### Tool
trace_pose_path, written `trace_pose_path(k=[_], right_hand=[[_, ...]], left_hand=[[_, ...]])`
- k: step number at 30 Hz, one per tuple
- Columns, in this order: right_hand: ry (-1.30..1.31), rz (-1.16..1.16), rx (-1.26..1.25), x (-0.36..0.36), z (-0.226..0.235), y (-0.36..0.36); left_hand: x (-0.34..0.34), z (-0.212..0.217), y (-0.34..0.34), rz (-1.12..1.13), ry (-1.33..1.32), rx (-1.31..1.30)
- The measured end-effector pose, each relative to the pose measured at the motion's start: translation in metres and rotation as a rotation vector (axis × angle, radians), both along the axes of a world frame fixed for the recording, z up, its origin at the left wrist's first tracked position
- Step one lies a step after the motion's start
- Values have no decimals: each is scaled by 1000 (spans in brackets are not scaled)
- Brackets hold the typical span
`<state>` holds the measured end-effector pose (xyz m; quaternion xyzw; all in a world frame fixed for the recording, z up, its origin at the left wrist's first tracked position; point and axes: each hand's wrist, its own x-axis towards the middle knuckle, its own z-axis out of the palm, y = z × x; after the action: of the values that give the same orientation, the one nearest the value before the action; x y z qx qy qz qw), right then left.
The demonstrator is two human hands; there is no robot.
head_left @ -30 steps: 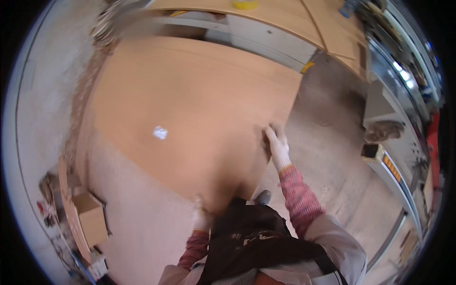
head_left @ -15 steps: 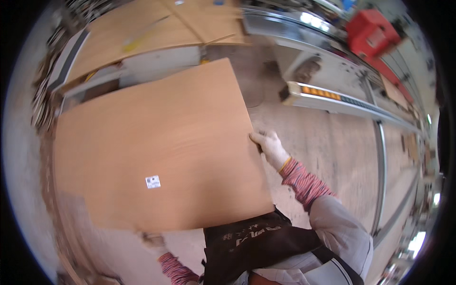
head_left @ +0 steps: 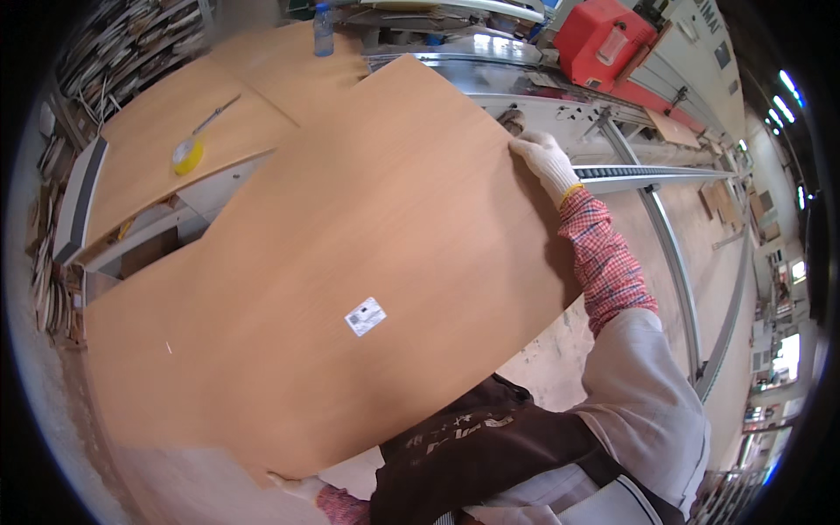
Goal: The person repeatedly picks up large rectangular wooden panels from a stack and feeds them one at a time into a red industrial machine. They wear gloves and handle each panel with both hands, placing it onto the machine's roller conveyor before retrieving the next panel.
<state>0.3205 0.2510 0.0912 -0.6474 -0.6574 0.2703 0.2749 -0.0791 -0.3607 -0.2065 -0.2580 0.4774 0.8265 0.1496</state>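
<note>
A large wood-toned panel [head_left: 289,262] with a small white label [head_left: 365,316] on it spans the middle of the view in front of my body. My gloved right hand [head_left: 544,159] grips its far right edge, the thumb on top and the other fingers hidden beneath. At the near left edge my gloved left hand [head_left: 296,486] holds the panel from below; most of its fingers are out of sight. The panel is tilted, its right end farther from me than its left.
Behind the panel stands a wood-topped table [head_left: 157,114] carrying a yellow tape roll [head_left: 187,157], a thin tool [head_left: 216,114] and a clear bottle [head_left: 324,31]. A red machine [head_left: 604,44] and metal rails [head_left: 678,254] lie to the right. Stacked boards [head_left: 131,57] fill the back left.
The panel has turned, its right side swinging farther away with my right hand. My left hand has moved down, still at the near edge. The view has shifted too.
</note>
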Motion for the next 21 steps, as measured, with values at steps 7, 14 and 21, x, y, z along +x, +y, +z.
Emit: trace_pose_path(k=[7, 14, 21], right_hand=[[-127, 21, 196, 82, 5, 36], [-6, -115, 144, 192, -40, 101], [-86, -184, 129, 273, -58, 156]], left_hand=[[66, 47, 52, 44, 121, 15], [63, 140, 151, -98, 287, 66], [103, 188, 272, -126, 238, 24]])
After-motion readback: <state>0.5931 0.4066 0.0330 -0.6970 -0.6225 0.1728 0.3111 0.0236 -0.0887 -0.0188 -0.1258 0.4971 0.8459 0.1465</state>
